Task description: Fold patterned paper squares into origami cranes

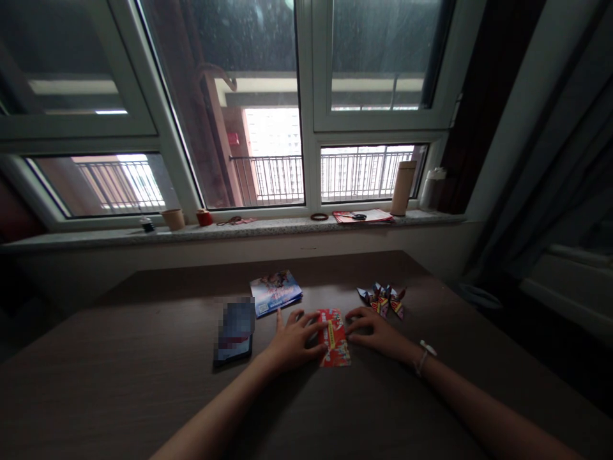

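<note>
A red printed paper card (336,342) lies flat on the dark table between my hands. My left hand (294,338) rests at its left edge, fingers spread, with the fingertips touching the paper. At the right edge, my right hand (371,329) has its fingers bent and apart, the tips at the paper's border. Beyond the right hand sit several folded paper pieces (382,300) with pointed corners. Past the left hand is a small stack of blue printed papers (276,292). A phone (234,332) with a blurred screen lies left of my left hand.
The brown table (143,358) ends below a granite windowsill (278,228). On the sill stand a paper cup (173,220), a red spool-like item (204,218), scissors (357,216) on red papers, a tan bottle (403,188) and a white bottle (432,190).
</note>
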